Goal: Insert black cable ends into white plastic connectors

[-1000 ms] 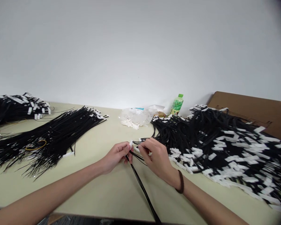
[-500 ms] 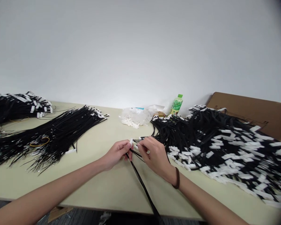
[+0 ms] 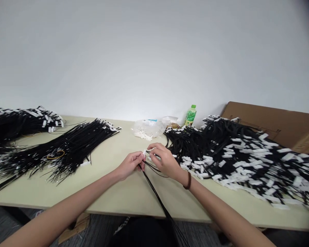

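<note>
As the left hand [image 3: 132,164] pinches a small white connector [image 3: 144,153] at its fingertips, the right hand [image 3: 165,160], just beside it, has its fingers bent close on thin black wires [image 3: 156,195]. These look light and limp, probably best held near their ends.

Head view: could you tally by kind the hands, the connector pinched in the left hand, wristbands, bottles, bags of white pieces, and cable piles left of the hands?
Hands: 2 (left hand, right hand)
White connector: 1
Wristband: 1
Bottle: 1
Bag of white pieces: 1
Black cable piles, left: 2 (far pile, near pile)
Total: 8
</note>
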The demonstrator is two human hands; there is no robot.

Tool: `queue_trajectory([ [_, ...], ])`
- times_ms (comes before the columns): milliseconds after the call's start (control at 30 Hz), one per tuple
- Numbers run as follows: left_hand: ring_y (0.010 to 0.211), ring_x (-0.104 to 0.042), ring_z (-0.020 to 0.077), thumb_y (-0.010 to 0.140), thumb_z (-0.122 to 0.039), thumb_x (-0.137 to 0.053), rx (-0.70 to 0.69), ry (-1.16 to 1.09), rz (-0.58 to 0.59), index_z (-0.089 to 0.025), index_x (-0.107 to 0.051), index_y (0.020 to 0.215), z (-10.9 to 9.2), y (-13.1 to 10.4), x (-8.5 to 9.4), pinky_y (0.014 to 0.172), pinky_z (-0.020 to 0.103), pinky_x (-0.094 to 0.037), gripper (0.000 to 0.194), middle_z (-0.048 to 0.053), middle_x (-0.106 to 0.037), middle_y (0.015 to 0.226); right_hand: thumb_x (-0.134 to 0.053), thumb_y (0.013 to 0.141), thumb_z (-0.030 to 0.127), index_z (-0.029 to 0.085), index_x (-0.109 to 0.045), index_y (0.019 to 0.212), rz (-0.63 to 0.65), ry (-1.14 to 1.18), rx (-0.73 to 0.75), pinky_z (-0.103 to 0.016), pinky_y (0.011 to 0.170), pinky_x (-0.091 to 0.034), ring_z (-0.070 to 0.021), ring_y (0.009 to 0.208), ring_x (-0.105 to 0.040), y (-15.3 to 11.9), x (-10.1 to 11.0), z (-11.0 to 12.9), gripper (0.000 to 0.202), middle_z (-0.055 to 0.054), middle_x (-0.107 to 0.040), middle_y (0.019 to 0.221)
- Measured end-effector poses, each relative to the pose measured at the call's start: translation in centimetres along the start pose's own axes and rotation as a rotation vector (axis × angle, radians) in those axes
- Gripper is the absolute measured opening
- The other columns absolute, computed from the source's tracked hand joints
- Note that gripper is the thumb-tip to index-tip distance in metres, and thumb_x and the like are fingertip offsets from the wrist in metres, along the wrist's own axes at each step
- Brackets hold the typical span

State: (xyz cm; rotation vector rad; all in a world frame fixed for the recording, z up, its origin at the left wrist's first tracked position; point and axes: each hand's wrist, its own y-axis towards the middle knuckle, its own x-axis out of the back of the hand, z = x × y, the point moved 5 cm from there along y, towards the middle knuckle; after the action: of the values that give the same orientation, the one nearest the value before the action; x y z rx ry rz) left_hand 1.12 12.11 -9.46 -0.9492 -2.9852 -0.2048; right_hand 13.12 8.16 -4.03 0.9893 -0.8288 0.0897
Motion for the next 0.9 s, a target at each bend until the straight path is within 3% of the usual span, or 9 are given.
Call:
queue_trajectory([
  [200, 0.052, -0.050, 0.0109, 0.075, -0.052, -0.048, -0.037, -0.055, 0.008, -0.015, -0.048, 0.071, 0.0, 0.0, 0.0, 0.053, 0.022, -0.037, 0.037, -0.001, -0.051, 0.053, -0.040, 0.083, 0.012, 0.016, -0.050, 0.077, -0.016, 0.109, -0.052, -0.028, 0.081, -0.039, -0.0142, 0.089, -0.050, -0.2, -0.4, -0.2, 0.013, -0.007, -0.054, 0.092],
  [900, 0.051, -0.052, 0.0110, 0.077, -0.050, -0.046, -0.114, 0.017, -0.047, -0.014, -0.049, 0.073, -0.1, -0.3, -0.3, 0.052, 0.023, -0.039, 0.036, -0.002, -0.052, 0.053, -0.038, 0.084, 0.015, 0.017, -0.051, 0.083, -0.022, 0.073, -0.064, -0.028, 0.075, -0.041, -0.0155, 0.083, -0.055, -1.1, -0.8, -0.4, 0.012, -0.006, -0.059, 0.091],
])
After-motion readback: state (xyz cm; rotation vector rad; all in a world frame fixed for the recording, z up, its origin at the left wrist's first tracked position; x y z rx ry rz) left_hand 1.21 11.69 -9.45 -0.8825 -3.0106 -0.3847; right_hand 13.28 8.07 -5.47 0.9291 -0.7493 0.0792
